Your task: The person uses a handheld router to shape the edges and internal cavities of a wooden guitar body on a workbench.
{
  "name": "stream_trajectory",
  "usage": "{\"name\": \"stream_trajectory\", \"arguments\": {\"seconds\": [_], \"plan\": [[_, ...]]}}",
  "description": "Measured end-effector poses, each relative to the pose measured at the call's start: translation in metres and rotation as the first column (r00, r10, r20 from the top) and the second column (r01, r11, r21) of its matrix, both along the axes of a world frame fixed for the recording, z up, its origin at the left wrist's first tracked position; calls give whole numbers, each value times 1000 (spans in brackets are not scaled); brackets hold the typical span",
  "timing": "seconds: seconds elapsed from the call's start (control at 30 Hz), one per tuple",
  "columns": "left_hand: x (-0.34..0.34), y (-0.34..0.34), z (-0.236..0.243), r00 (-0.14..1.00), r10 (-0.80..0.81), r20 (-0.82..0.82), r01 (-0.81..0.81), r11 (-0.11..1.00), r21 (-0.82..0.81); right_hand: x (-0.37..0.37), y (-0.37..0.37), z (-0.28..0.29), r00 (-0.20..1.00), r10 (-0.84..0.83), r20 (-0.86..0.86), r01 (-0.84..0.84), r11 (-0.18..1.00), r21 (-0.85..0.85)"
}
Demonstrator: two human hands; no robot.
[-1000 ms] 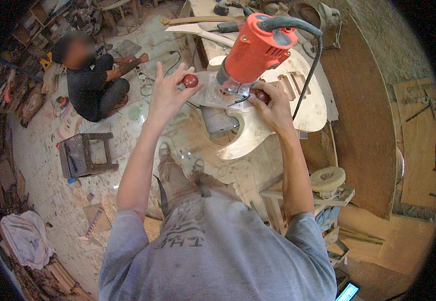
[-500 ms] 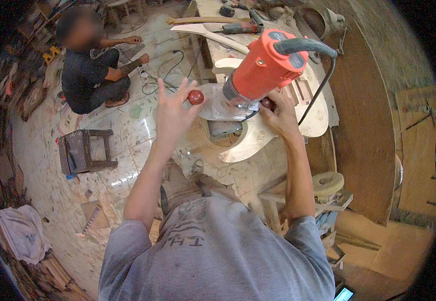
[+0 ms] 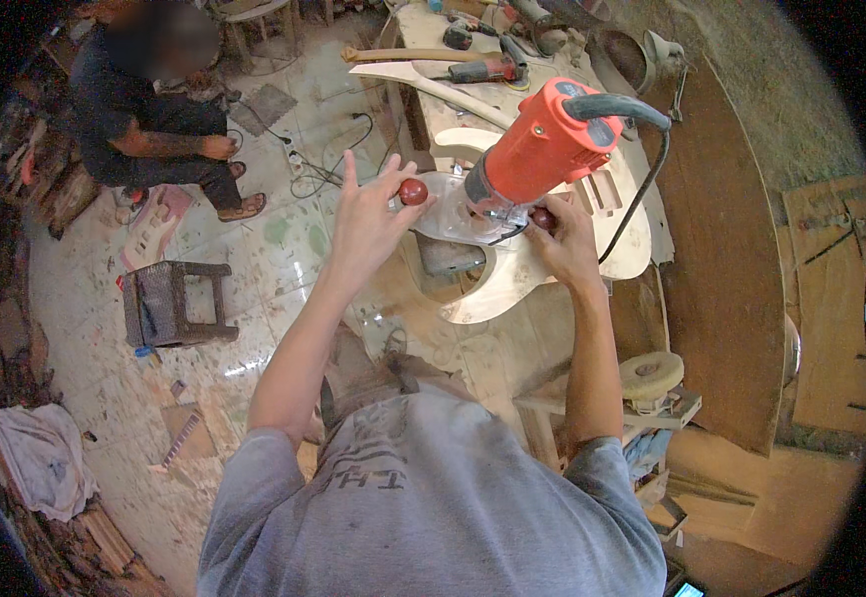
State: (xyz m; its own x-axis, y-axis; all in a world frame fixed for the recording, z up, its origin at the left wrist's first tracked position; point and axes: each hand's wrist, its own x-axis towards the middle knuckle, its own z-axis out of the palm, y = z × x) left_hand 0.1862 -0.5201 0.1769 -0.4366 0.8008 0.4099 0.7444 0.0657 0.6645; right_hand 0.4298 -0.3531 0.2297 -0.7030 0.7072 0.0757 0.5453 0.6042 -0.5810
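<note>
A red handheld router [image 3: 540, 139] with a clear base plate [image 3: 443, 204] stands over a pale wooden electric guitar body [image 3: 512, 284] on the workbench. My left hand [image 3: 368, 224] pinches the router's left ball knob [image 3: 413, 192], dark red and glossy, between thumb and forefinger, with the other fingers spread. At the right, my right hand [image 3: 569, 244] closes around the matching knob [image 3: 544, 218]. The plate reaches beyond the wood on the left. Where the router's bit meets the wood is hidden.
A black cable [image 3: 642, 184] loops off the router's top. Behind it lie an angle grinder [image 3: 482, 70] and other tools. One person [image 3: 144, 119] in dark clothes sits low at the far left, near a dark woven stool [image 3: 174, 303]. Cords [image 3: 303, 174] trail on the floor.
The router and both hands have shifted slightly right in view, my left hand most. The other person has turned and moved farther left, with the arms in a different pose.
</note>
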Motion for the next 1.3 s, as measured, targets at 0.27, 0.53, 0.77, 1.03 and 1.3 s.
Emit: {"name": "stream_trajectory", "arguments": {"seconds": [0.27, 0.53, 0.77, 1.03, 1.3], "plan": [[-8, 9, -6, 1000, -10, -21, 10, 1000, 0, -26, -20, 43, 728, -16, -686, -295, 895, -335], [-25, 34, 62, 985, -76, -156, 106, 975, 195, -70, -20, 74, 320, -186, -929, -162, 955, -247], [-53, 46, 102, 958, -283, -37, 277, 893, 354, -24, -24, 152, 306, -66, -950, 328, 944, 40], [-31, 56, 4, 570, -731, -375, 750, 649, -126, 12, -75, 135, 83, -307, -948, 611, 767, -195], [-43, 63, -3, 418, -806, -419, 858, 502, -111, 4, -136, 119, -44, -244, -969, 871, 465, -157]]}}
